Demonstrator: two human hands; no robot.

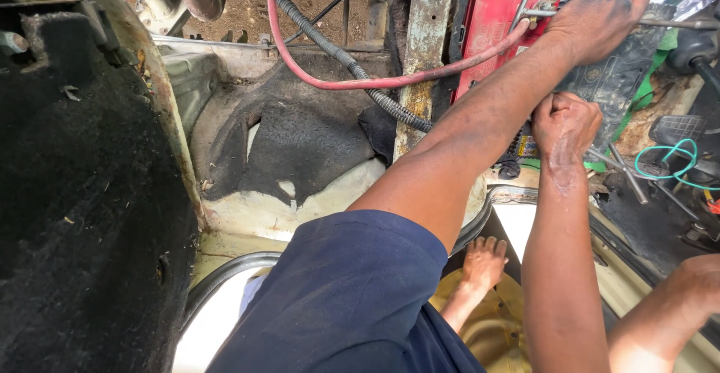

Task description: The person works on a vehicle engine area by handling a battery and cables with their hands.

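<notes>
My left hand (596,20) reaches across to the upper right and is closed around a thin metal rod (679,22) that runs sideways in front of a red box (487,28). My right hand (564,125) is a fist just below it, clenched over thin metal rods (626,174) that stick out down and to the right. A black ribbed panel (622,73) lies between the two hands. My navy sleeve (345,298) fills the bottom centre.
A red cable (375,82) and a black corrugated hose (352,65) cross a rusty upright bar (420,58). Black felt lining (82,208) covers the left. A teal wire loop (675,159) and a pedal (679,129) sit at right. Another person's hand (484,264) and forearm (675,305) are below.
</notes>
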